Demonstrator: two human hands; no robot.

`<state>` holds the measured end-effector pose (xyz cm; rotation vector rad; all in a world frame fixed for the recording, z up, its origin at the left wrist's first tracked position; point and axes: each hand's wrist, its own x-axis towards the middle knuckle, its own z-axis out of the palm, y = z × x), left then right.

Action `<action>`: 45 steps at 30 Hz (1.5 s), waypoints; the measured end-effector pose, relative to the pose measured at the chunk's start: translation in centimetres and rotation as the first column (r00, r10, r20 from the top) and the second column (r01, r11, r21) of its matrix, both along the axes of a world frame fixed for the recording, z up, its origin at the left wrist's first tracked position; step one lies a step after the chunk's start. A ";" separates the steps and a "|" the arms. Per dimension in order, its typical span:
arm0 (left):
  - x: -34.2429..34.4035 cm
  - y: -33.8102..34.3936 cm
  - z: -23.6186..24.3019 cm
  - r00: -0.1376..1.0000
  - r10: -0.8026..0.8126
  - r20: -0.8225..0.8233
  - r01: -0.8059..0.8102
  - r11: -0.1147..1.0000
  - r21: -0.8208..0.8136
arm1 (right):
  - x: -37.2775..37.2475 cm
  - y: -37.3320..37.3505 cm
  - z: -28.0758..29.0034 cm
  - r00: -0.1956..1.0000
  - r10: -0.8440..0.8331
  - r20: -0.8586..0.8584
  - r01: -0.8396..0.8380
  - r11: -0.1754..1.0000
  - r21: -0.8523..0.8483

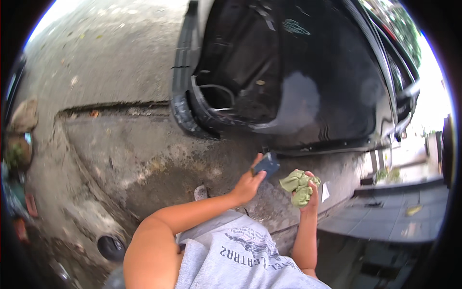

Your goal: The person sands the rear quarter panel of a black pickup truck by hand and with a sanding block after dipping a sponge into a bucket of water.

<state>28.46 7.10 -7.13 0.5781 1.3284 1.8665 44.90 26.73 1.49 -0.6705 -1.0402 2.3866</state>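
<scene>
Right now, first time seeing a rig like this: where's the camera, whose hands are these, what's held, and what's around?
There is no robot here: a person works with two bare hands. The single picture comes from the left of two wide fisheye cameras on that person's head, looking down, so straight edges bend toward the rim. Picture left is the person's left.

The left hand holds a dark blue, block-like thing; its exact kind is unclear. The right hand grips a crumpled green cloth. Ahead stands a black car on stained concrete ground. A dark round object sits at lower left. The grey shirt is the wearer's own.
</scene>
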 end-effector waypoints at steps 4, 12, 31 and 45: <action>-1.8 -4.7 -0.2 0.870 0.488 -0.073 -0.484 0.873 0.057 | -12.9 -2.5 4.4 0.841 0.137 0.523 -0.469 0.667 0.579; -10.7 -0.5 -0.4 0.331 0.734 -0.593 -0.899 0.436 0.038 | -30.7 -13.8 8.2 0.914 0.172 0.367 -0.263 -0.440 0.859; -14.8 1.2 -2.7 0.354 0.840 -0.411 -0.833 0.483 0.269 | -25.5 13.5 29.1 0.949 0.230 -0.216 0.174 0.188 0.967; -21.9 -4.2 -0.7 0.520 0.774 -0.361 -0.729 0.623 0.285 | -26.2 11.6 28.7 0.941 0.067 -0.332 0.294 0.323 0.900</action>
